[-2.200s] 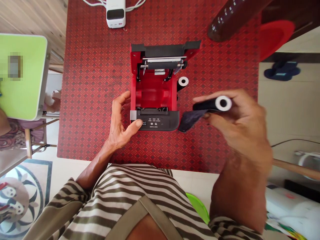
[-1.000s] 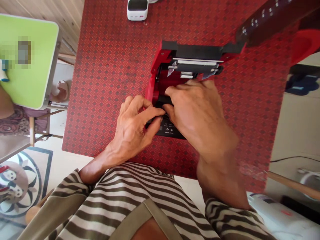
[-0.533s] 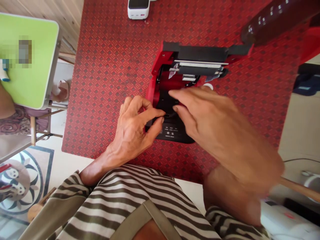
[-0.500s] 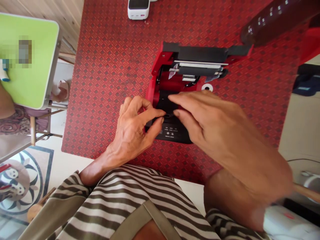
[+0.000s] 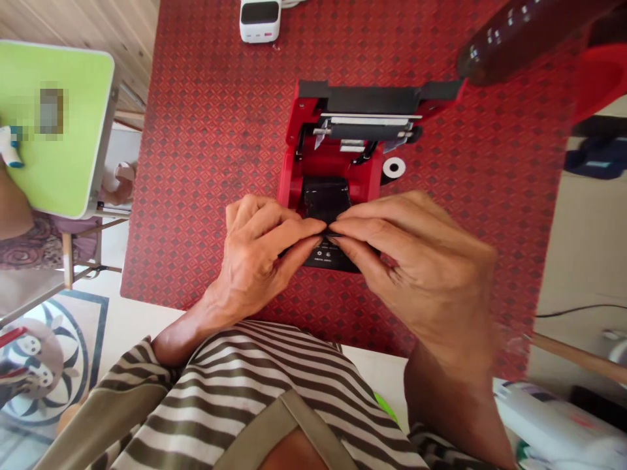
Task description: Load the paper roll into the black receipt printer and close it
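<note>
A red and black label printer (image 5: 363,171) stands on the table with its lid raised. Inside it lies a roll of shiny black film (image 5: 326,196), its loose end drawn toward me over the front control panel (image 5: 324,256). My left hand (image 5: 262,251) is closed, thumb and forefinger pinching the film's end. Right beside it, my right hand (image 5: 416,261) also pinches that dark edge between thumb and fingers. The fingertips of both hands nearly touch and cover much of the edge.
A small white roll (image 5: 394,168) lies right of the printer. At the back sits a white device (image 5: 260,21) with a dark screen; a large dark bottle (image 5: 514,42) lies at the far right. Another person's arm rests by a green table (image 5: 78,170) on the left.
My right hand has come left and down, and its fingers have closed on the film's end beside my left fingertips. The view has shifted slightly.
</note>
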### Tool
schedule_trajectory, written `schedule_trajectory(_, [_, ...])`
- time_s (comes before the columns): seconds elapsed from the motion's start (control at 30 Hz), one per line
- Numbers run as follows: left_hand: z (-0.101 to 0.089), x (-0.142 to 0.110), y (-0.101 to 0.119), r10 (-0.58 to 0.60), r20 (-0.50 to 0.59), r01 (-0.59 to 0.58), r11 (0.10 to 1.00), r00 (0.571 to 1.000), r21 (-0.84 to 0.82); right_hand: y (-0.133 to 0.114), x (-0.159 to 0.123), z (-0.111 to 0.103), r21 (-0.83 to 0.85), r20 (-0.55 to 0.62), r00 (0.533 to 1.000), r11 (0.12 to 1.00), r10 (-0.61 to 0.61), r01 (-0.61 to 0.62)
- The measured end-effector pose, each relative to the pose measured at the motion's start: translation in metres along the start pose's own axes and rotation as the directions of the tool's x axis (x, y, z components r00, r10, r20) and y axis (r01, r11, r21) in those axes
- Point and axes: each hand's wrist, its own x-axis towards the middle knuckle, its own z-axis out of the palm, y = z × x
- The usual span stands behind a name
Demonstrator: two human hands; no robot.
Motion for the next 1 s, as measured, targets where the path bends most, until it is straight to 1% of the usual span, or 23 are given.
schedule_trajectory(0.2, [-0.002, 0.004, -0.002, 0.06, -0.058, -0.06, 0.998, 0.997, 0.015, 0.005, -0.009, 0.009, 0.016, -0.096, 0.995, 1.0, -0.019, 0.02])
schedule_trajectory(0.33, [-0.002, 0.008, -0.004, 0.134, -0.105, -0.129, 0.99, 0.985, 0.05, 0.007, -0.004, 0.01, -0.067, -0.072, 0.996, 0.996, -0.057, 0.052])
schedule_trajectory(0.43, [-0.002, 0.01, -0.005, 0.15, -0.121, -0.144, 0.988, 0.981, 0.057, 0.007, 0.002, 0.01, -0.094, -0.034, 0.995, 0.991, -0.095, 0.091])
schedule_trajectory(0.5, [-0.003, 0.009, -0.006, 0.14, -0.109, -0.134, 0.989, 0.984, 0.058, 0.006, 0.005, 0.008, -0.079, -0.002, 0.999, 0.996, -0.053, 0.053])
schedule_trajectory(0.6, [-0.006, 0.009, -0.008, 0.102, -0.053, -0.098, 0.993, 0.993, 0.071, 0.002, 0.008, 0.0, -0.068, 0.06, 0.997, 0.996, 0.054, -0.05])
schedule_trajectory(0.7, [-0.008, 0.009, -0.008, 0.076, -0.027, -0.072, 0.991, 0.997, 0.109, -0.002, 0.007, -0.011, -0.077, 0.095, 0.992, 0.994, 0.084, -0.076])
schedule_trajectory(0.8, [-0.009, 0.009, -0.006, 0.084, -0.035, -0.079, 0.988, 0.996, 0.135, -0.003, -0.002, -0.017, -0.071, 0.077, 0.995, 0.996, 0.056, -0.05])
schedule_trajectory(0.87, [-0.01, 0.008, -0.004, 0.101, -0.032, -0.096, 0.987, 0.994, 0.132, -0.003, -0.01, -0.018, -0.083, 0.041, 0.999, 0.997, 0.016, -0.012])
schedule_trajectory(0.93, [-0.011, 0.004, -0.002, 0.104, -0.012, -0.101, 0.987, 0.995, 0.127, -0.002, -0.018, -0.016, -0.088, 0.002, 0.999, 0.995, -0.041, 0.041])
schedule_trajectory(1.0, [-0.012, 0.001, -0.001, 0.098, 0.022, -0.1, 0.987, 0.995, 0.128, -0.002, -0.026, -0.015, -0.088, -0.002, 0.997, 0.994, -0.073, 0.073])
